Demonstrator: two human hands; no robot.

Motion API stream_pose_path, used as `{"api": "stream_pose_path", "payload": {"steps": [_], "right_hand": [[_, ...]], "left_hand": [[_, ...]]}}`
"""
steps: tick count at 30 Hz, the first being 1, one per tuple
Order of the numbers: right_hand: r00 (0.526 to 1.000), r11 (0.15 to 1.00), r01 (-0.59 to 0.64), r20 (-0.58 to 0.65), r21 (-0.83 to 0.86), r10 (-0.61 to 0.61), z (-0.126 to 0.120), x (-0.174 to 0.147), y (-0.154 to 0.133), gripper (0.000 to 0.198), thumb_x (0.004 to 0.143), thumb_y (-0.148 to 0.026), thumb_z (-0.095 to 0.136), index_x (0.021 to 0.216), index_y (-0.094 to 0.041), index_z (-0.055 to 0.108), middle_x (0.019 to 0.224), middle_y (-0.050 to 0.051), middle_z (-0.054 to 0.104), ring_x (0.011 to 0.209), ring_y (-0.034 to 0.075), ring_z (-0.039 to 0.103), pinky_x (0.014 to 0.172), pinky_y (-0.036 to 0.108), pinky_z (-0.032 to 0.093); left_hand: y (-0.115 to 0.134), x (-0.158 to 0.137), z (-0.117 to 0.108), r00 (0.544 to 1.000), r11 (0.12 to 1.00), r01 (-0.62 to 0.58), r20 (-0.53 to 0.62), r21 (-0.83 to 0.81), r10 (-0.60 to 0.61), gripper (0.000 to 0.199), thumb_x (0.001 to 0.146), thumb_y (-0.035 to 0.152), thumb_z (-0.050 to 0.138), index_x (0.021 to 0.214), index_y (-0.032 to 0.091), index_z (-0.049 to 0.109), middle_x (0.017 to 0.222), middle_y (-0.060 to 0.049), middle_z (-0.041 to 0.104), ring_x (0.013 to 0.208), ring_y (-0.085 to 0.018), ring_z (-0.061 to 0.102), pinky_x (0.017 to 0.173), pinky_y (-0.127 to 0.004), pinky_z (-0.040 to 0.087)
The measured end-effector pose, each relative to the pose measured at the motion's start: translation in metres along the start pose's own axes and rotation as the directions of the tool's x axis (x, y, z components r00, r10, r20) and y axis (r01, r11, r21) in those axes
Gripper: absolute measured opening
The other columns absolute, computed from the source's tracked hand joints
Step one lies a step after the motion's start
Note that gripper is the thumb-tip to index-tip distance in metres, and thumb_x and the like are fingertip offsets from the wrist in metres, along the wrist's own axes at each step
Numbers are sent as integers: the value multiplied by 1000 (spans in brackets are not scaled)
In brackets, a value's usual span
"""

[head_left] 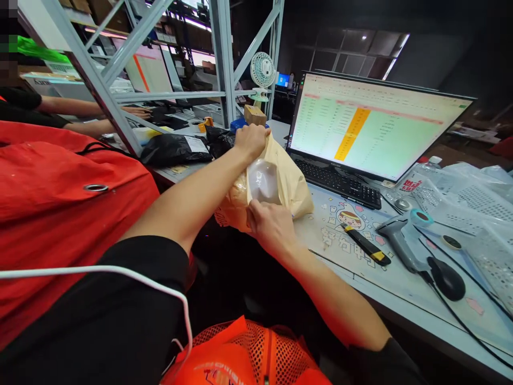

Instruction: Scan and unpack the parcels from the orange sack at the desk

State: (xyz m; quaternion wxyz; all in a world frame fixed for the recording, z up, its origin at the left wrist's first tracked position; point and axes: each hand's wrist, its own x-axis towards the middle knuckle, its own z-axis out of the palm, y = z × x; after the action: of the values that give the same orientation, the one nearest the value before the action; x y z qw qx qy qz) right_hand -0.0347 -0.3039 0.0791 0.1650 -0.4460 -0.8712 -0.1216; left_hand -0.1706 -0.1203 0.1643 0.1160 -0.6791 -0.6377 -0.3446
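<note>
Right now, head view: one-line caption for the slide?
Left hand and right hand grip a tan mailer bag at a desk edge before a monitor.

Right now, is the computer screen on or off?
On. The screen glows with a green and orange table.

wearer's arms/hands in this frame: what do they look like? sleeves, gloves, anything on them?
Both hands bare, no gloves: left hand, right hand. Forearms bare, no watch or bands visible. Short black sleeves, the left sleeve ending about the elbow and the right sleeve at the frame's bottom edge. A thin white cable crosses the left sleeve.
</note>
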Motion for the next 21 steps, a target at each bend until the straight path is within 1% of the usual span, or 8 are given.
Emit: {"api": "stream_pose_path", "payload": {"steps": [3, 6, 9, 12, 15, 18, 20, 21], "right_hand": [[991, 986, 132, 50, -99, -128, -6, -26, -5, 15, 101, -14, 55, 99, -18, 70, 84, 8, 73, 79, 23, 65, 68, 35, 32], [978, 970, 210, 29, -125, -208, -8, -46, 0, 14, 100, -12, 58, 93, -19, 68, 82, 7, 70, 78, 22, 62, 72, 37, 33], [965, 964, 243, -70, -113, -251, -4, -59, 12, 13, 99, -13, 60, 89, -19, 66, 80, 4, 67, 74, 21, 58, 72, 37, 34], [954, 973, 227, -194, -37, -230, -4, -66, 29, 19, 103, -18, 57, 85, -20, 62, 78, 3, 65, 74, 20, 56, 73, 35, 37], [956, 984, 151, -267, 90, -122, -14, -70, 50, 26, 108, -29, 53, 85, -20, 60, 83, 5, 63, 79, 20, 56, 75, 34, 41], [949, 976, 109, -312, 188, -46, -29, -72, 68, 22, 106, -38, 59, 95, -20, 64, 95, 8, 65, 91, 23, 60, 83, 36, 46], [935, 965, 117, -353, 236, -27, -35, -70, 78, 22, 105, -42, 62, 105, -20, 66, 104, 9, 67, 100, 26, 63, 91, 39, 48], [926, 959, 123, -378, 257, -18, -37, -69, 82, 24, 104, -43, 63, 110, -20, 66, 108, 10, 68, 105, 26, 64, 94, 41, 49]], "left_hand": [[-11, 1, 6, 999, 999, -36, 17, 24, 35, 52, 109, 47, 34, 123, 18, 74, 117, -19, 75, 113, -34, 68, 95, -45, 47], [-23, -3, 8, 996, 995, -92, 22, 36, 91, 56, 109, 52, 30, 128, 19, 71, 118, -19, 75, 116, -34, 67, 98, -45, 45], [-31, -5, 7, 988, 986, -151, 40, 74, 148, 59, 110, 53, 25, 130, 20, 70, 114, -19, 75, 118, -36, 66, 100, -47, 43], [-28, -5, -6, 982, 977, -183, 69, 108, 176, 60, 110, 51, 24, 127, 17, 70, 111, -20, 73, 120, -38, 65, 101, -48, 41], [-1, -13, -40, 960, 961, -270, 89, 64, 264, 53, 107, 52, 37, 130, 15, 67, 122, -21, 69, 127, -40, 59, 105, -47, 38], [44, -45, -82, 909, 914, -406, 100, -12, 405, 52, 104, 53, 49, 140, 17, 59, 138, -19, 62, 138, -41, 49, 109, -47, 35], [73, -72, -100, 870, 888, -460, 187, -24, 456, 44, 105, 48, 50, 134, 18, 64, 133, -17, 65, 133, -39, 54, 107, -46, 38], [85, -84, -104, 855, 884, -467, 248, -10, 455, 41, 103, 47, 54, 128, 17, 67, 128, -17, 68, 128, -39, 58, 105, -45, 40]]}}
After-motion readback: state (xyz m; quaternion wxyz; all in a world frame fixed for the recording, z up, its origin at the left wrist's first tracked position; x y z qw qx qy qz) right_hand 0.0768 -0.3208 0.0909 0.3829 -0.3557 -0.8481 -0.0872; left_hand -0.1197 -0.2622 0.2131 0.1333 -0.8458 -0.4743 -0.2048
